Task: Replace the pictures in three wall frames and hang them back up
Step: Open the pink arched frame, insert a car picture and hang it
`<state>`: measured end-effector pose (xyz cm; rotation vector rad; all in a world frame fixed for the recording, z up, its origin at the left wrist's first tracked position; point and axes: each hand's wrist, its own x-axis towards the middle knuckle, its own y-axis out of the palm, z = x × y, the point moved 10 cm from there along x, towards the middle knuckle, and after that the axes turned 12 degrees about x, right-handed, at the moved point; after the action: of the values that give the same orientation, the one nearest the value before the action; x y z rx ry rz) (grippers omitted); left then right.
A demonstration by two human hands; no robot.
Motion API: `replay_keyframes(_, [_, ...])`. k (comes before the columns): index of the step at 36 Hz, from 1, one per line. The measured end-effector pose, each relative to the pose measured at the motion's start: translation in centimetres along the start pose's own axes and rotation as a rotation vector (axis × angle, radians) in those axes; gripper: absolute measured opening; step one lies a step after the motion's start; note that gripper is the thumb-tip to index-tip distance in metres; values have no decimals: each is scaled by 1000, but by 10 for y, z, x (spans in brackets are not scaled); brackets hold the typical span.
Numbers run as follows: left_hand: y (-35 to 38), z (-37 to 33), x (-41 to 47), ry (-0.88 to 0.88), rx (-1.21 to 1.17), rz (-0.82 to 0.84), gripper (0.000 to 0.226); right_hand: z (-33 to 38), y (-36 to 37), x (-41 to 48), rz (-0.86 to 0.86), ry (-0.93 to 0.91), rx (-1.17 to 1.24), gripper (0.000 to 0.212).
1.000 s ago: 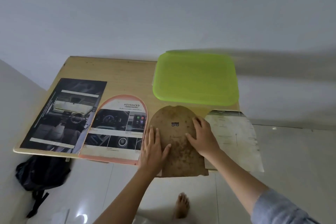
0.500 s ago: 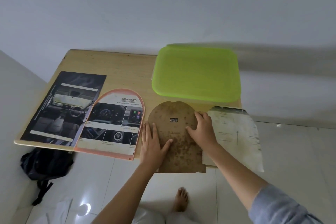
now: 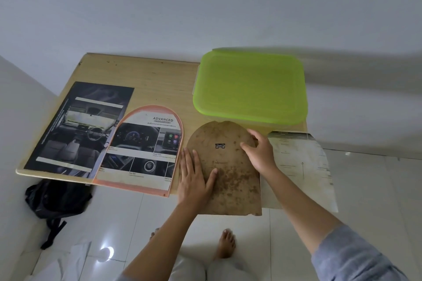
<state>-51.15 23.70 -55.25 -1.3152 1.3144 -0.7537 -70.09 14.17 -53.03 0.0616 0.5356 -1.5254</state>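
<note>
Both grips wide, my left hand (image 3: 194,181) and right hand (image 3: 261,155) just press flat on the brown backing board (image 3: 230,191).

The right arm wears a blue-grey sleeve (image 3: 349,258) of soft, matt cloth with a faintly mottled weave. Its loose edge ends partway along the forearm, and from there the arm is bare down to the right grip (image 3: 260,153). The left forearm (image 3: 159,242) is bare along all of its visible length, up to the left grip (image 3: 194,180). At the bottom edge both knees are covered in pale grey-white cloth (image 3: 228,270), possibly trousers, though blur and cropping make the garment hard to name. Both feet are bare. The right foot (image 3: 226,244) shows its toes plainly, while the left foot (image 3: 154,232) shows only toe tips beside the left forearm.
</note>
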Motion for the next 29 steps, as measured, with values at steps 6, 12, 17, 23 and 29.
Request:
replay_keyframes(6, [-6,0,-2,-36,-43,-1,102,-5,7,-11,53,5,126,51])
replay_keyframes(12, [-14,-9,-1,-43,-104,26,83,3,-1,-18,14,12,207,48])
replay_keyframes(17, [-21,-20,-2,-1,-154,44,84,8,-16,-27,-52,16,294,47])
replay_keyframes(23, [-45,-20,-2,56,-207,15,85,5,-30,-46,-183,57,467,47])
replay_keyframes(29, [-64,22,-3,113,-401,91,80,5,2,-68,-205,99,545,45])
